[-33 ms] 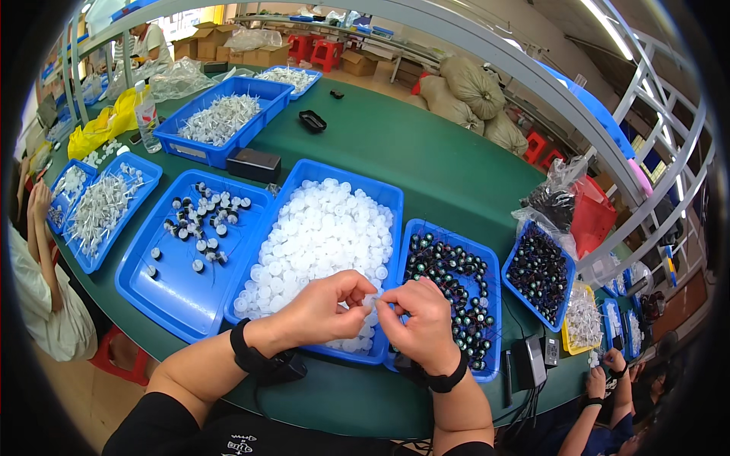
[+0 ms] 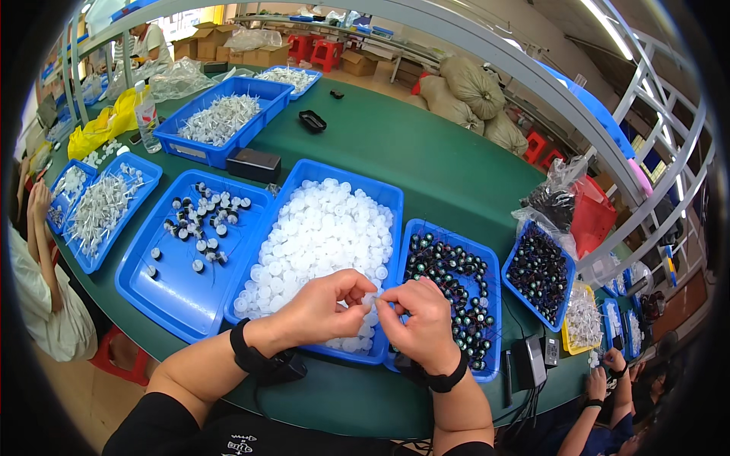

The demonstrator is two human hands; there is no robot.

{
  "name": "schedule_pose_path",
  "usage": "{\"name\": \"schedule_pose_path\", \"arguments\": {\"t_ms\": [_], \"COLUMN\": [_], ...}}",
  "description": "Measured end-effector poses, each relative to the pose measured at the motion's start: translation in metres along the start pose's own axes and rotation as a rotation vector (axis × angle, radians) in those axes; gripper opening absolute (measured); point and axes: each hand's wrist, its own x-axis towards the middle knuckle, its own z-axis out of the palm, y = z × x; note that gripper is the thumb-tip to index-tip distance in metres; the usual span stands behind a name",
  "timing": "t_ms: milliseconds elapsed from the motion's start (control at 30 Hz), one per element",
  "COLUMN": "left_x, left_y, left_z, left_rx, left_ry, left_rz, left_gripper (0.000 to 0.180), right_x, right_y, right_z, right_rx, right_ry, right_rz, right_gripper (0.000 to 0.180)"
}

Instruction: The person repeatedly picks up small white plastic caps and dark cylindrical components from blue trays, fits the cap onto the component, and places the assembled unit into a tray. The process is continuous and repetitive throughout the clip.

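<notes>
My left hand [image 2: 333,305] is closed in a pinch over the near part of the tray of white plastic caps. Between its fingertips shows a small translucent white cap [image 2: 369,300]. Close against it, my right hand [image 2: 420,318] pinches too, thumb and forefinger at the cap's edge; whatever lies inside that pinch is too small to make out. Under both hands is a blue tray [image 2: 391,199] heaped with translucent white caps [image 2: 327,228]. To the right, partly behind my right hand, a blue tray [image 2: 494,304] holds dark, shiny round parts with thin wires [image 2: 449,266].
On the left, a blue tray [image 2: 152,308] carries black-and-white wired pieces [image 2: 199,220]. A black box [image 2: 254,164] sits behind it. Farther right are another tray of dark parts [image 2: 538,266], a yellow tray [image 2: 582,319] and a cabled box [image 2: 528,361]. Co-workers' hands show at both sides.
</notes>
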Motion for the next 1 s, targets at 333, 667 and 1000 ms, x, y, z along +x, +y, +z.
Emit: {"name": "schedule_pose_path", "arguments": {"t_ms": [333, 667, 1000], "left_x": [0.005, 0.006, 0.007], "left_y": [0.002, 0.003, 0.004], "left_z": [-0.004, -0.009, -0.009], "left_rx": [-0.294, -0.507, -0.462], "left_ry": [0.010, -0.009, -0.011], "left_rz": [-0.116, -0.246, -0.287], "left_gripper": [0.023, 0.018, 0.022], "right_x": [-0.003, 0.001, -0.003], "right_y": [0.003, -0.002, -0.009], "right_z": [0.002, 0.001, 0.002], "right_rx": [-0.026, 0.034, 0.163], "right_ry": [-0.024, -0.022, -0.059], "right_rz": [-0.019, -0.049, 0.180], "right_gripper": [0.008, 0.009, 0.008]}}
